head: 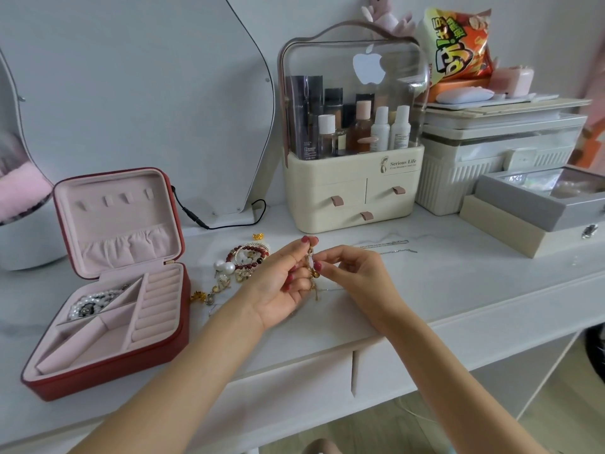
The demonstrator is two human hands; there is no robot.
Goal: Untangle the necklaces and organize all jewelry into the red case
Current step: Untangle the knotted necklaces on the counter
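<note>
my left hand (281, 283) and right hand (352, 273) each pinch one gold necklace (312, 273) between closed fingertips; one open red case (111, 290) lies left.

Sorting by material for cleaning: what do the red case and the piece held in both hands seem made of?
Red case: apparently smooth faux leather outside, matte pink velvety lining. Held piece: shiny gold-toned metal chain, probably plated, with an amber-looking bead.

Light: soft, even daylight, bright throughout.
Shadows: faint, beneath the hands on the white dresser top (458, 283).
Glare: pale reflections on the clear organizer lid (353, 93).
Distortion: wide-angle bending at edges.
Focus: slightly soft overall.
</note>
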